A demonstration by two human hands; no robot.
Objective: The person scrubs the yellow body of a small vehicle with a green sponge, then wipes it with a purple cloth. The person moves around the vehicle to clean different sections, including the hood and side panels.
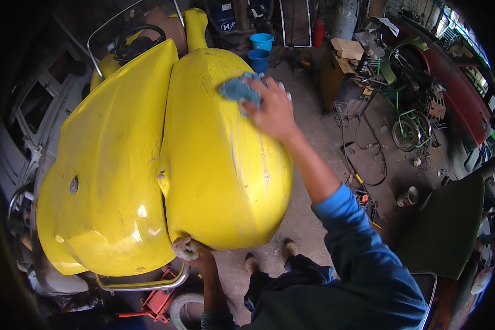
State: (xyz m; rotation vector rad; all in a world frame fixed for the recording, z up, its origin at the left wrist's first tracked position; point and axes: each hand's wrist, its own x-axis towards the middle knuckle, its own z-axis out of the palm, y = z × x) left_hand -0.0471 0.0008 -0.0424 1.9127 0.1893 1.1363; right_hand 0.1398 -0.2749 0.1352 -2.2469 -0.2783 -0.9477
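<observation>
Fingers of the right hand (273, 110) bend over a bunched blue-green cloth (237, 90), seemingly to keep it against the upper curve of the yellow fender (220, 165). The left hand (204, 259) clutches a pale rag (185, 248) at the fender's lower edge, perhaps for steadiness, its exact finger placement unclear; leftward adjoins the yellow hood (115, 143).
</observation>
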